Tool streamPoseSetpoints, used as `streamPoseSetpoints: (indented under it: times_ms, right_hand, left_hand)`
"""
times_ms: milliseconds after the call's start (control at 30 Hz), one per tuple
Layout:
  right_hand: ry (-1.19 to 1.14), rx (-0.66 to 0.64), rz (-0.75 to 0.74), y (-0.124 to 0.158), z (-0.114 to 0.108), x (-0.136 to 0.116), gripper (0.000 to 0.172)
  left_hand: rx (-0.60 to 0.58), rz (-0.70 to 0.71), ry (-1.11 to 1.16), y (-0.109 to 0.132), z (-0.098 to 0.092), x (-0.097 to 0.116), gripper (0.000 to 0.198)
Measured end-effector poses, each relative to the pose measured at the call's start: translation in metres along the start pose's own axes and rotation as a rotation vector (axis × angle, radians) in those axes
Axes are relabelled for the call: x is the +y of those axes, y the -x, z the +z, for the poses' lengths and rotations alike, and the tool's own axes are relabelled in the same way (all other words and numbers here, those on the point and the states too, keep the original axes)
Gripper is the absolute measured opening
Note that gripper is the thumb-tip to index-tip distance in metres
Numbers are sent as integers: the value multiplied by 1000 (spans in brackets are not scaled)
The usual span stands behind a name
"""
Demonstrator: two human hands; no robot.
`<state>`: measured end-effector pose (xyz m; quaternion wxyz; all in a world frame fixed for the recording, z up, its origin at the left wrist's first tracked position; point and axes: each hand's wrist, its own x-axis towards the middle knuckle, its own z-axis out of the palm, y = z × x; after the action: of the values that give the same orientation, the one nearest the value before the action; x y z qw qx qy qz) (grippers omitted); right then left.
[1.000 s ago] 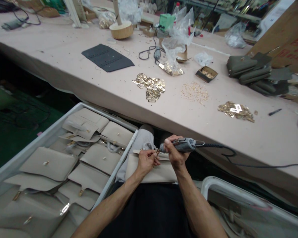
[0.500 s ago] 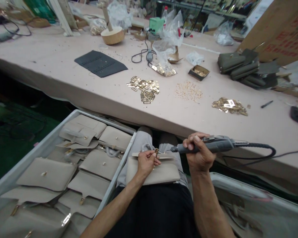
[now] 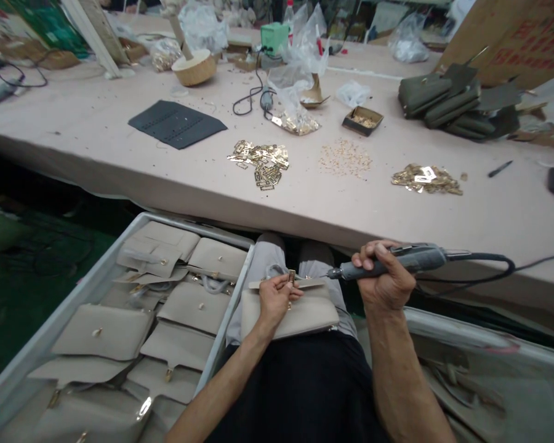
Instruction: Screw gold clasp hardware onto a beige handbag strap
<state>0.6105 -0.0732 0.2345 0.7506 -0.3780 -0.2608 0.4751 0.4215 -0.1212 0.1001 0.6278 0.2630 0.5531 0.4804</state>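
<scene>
A beige handbag (image 3: 309, 317) lies across my lap with its flap raised toward the table. My left hand (image 3: 277, 300) is closed at the flap, pinching its tab, where a small gold metal plate (image 3: 291, 276) stands up between the fingers. Wrapped in my right hand (image 3: 385, 277) is a grey electric screwdriver (image 3: 418, 257), held level with its bit pointing left toward the plate. The bit is apart from the plate. A cable runs from the tool's rear off to the right.
A tray (image 3: 221, 344) of beige handbags stands at my left; another bin (image 3: 471, 335) is at my right. On the table (image 3: 189, 178) lie gold plates (image 3: 261, 161), tiny screws (image 3: 345, 157), more gold pieces (image 3: 427, 178), a dark sheet (image 3: 178, 124) and dark green bags (image 3: 459, 101).
The view has shifted slightly. My right hand with the screwdriver has moved a little to the right of the bag; my left hand keeps its pinch on the flap.
</scene>
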Motion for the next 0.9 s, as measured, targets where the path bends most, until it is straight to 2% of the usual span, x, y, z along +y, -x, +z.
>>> streamPoseSetpoints:
  times_ms: [333, 500, 600, 667, 767, 900]
  right_hand:
    - [-112, 25, 19, -16, -14, -17, 23]
    - [-181, 49, -6, -39, -10, -34, 23]
    - [-234, 75, -44, -79, -7, -43, 24]
    - [-282, 87, -87, -119, -5, -47, 26]
    - [-337, 114, -124, -185, -1, -50, 27]
    - [-350, 215, -102, -255, 1, -41, 28]
  left_hand:
    - [-22, -18, 37, 0, 2, -1, 41]
    - [13, -27, -1, 3, 1, 5, 46]
    - [22, -59, 3, -4, -1, 4, 52]
    - [13, -64, 21, -11, -1, 0, 54]
    - [60, -26, 69, -16, 2, -4, 56]
    - [124, -16, 96, -16, 3, -11, 61]
